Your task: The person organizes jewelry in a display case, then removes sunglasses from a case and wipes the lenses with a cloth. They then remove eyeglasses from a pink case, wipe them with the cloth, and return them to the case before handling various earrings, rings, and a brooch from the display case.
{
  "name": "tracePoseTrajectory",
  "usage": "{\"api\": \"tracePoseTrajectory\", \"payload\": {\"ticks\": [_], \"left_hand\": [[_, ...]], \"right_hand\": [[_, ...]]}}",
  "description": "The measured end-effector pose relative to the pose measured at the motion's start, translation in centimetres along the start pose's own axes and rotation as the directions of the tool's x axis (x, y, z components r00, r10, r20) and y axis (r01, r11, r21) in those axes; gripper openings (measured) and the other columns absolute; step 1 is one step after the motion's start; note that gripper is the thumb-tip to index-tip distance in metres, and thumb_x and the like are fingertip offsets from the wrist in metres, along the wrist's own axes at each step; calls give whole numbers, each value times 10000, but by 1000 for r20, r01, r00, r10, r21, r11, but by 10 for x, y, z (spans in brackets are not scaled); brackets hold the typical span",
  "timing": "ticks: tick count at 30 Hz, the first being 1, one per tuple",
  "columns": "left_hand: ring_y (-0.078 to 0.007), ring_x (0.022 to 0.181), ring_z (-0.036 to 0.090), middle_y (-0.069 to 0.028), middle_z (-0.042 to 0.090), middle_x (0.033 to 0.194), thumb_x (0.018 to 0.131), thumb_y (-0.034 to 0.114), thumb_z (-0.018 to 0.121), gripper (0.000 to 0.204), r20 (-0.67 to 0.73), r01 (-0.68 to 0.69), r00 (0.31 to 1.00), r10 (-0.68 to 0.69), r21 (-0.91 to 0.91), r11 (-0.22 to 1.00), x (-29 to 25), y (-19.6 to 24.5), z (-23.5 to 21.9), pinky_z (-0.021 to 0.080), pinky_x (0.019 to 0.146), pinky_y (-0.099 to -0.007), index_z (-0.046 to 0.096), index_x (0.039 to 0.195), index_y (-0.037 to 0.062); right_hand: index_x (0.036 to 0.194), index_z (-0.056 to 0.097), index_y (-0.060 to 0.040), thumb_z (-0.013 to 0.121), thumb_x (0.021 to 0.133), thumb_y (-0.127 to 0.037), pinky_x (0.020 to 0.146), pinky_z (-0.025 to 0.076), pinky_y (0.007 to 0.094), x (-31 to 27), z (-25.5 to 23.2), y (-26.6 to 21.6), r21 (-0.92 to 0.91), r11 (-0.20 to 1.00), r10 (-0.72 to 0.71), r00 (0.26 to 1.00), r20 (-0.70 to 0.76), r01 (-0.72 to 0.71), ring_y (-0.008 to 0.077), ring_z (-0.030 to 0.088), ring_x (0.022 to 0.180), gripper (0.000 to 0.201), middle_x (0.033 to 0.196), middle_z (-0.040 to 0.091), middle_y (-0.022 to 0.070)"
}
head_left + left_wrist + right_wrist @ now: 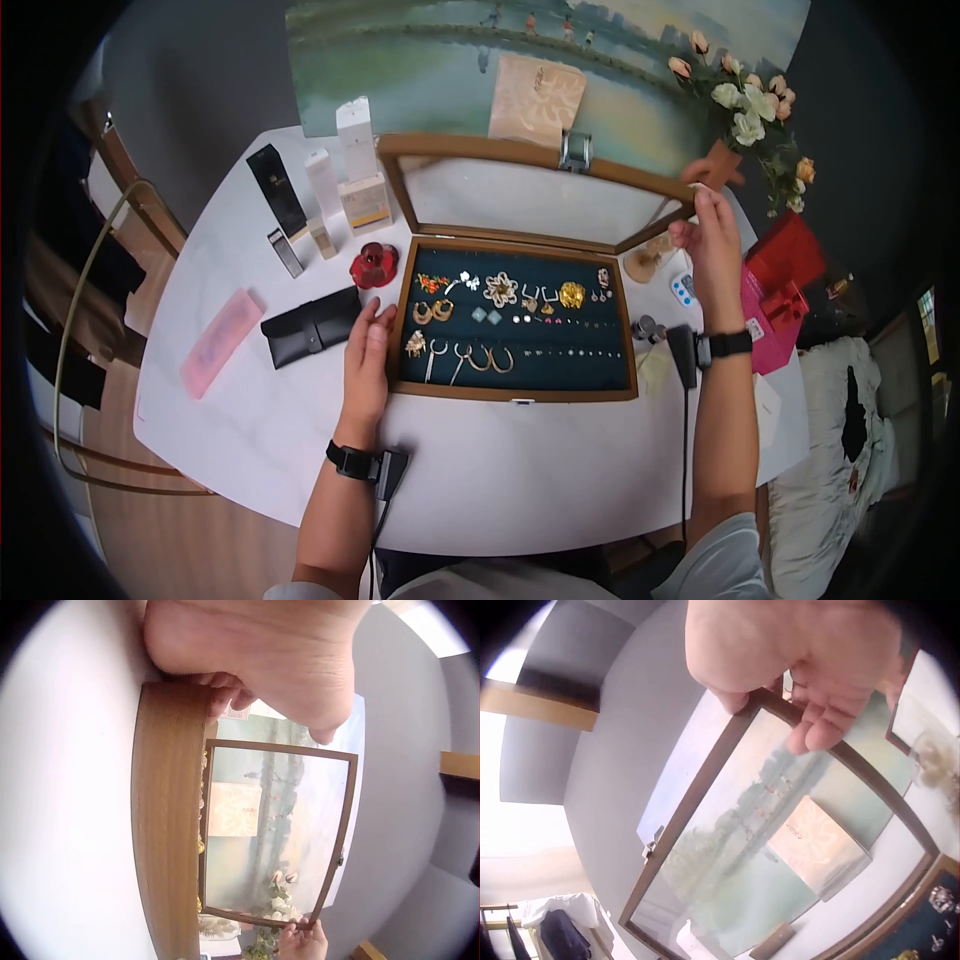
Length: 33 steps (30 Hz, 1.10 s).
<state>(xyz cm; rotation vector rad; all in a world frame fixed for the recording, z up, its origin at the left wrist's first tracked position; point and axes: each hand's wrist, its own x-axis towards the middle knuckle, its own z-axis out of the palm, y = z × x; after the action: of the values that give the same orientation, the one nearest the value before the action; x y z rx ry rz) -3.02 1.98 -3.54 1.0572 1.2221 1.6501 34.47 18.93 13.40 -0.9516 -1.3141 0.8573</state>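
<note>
A shallow wooden jewelry box (515, 394) stands on the table with its glass-paned lid (460, 150) raised. Rows of earrings lie on its dark green lining (590, 372), among them gold hoops (432, 312), a yellow flower-like piece (572, 294) and small studs. My right hand (712, 245) pinches the lid's right corner; in the right wrist view, thumb and fingers (826, 733) go round the wooden frame. At the box's left side rests my left hand (366, 362), fingers loosely extended along the wooden wall (174, 795). A metal clasp (576, 150) sits on the lid's edge.
Left of the box lie a black case (312, 327), a pink pouch (222, 342) and a red flower-shaped item (374, 265). Several small boxes (276, 190) stand behind. A cream box (536, 98) leans at a painting (400, 60). Flowers (750, 110) and a red box (785, 250) are right.
</note>
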Motion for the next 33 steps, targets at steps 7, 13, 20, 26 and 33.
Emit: {"api": "tracePoseTrajectory", "payload": {"ticks": [7,13,20,26,33], "left_hand": [[-323,1468,285,-231,321,1563,948,767,153,964,106,-5,994,31,-241,970,-3,1,4,150,1213,-399,231,1558,25],[-258,1462,298,-126,329,1584,1010,671,190,862,94,-39,993,73,-323,946,-10,10,13,182,1206,-365,259,1548,1],[-212,1430,351,-123,397,1544,1065,433,371,652,108,-82,990,95,-121,989,-12,7,10,236,1189,-347,326,1509,-42],[-207,1419,367,-123,410,1536,1063,480,345,690,138,84,989,-46,-285,955,-16,15,10,238,1185,-344,320,1512,-43],[-198,1394,391,-126,431,1512,1069,449,341,684,110,146,985,-132,-126,981,-20,24,11,230,1176,-313,303,1510,-72]], "right_hand": [[1411,475,21,523,1026,-211,909,515,290,-133,-16,5,2,995,101,992,69,-102,154,602,1106,452,1306,579,102],[1433,454,43,478,983,-33,1161,272,312,-188,-4,38,-131,974,184,983,-27,-186,221,405,1398,457,1465,486,146],[1441,443,10,493,971,-49,1140,310,317,-203,3,51,-287,946,135,988,-81,-153,247,442,1376,477,1453,503,158],[1442,442,12,501,954,-55,1134,323,329,-213,6,58,-283,944,143,983,-113,-169,262,456,1368,496,1446,513,173],[1440,449,14,506,937,-35,1136,327,336,-214,8,62,-326,933,118,986,-122,-152,275,465,1368,508,1440,521,183]]}}
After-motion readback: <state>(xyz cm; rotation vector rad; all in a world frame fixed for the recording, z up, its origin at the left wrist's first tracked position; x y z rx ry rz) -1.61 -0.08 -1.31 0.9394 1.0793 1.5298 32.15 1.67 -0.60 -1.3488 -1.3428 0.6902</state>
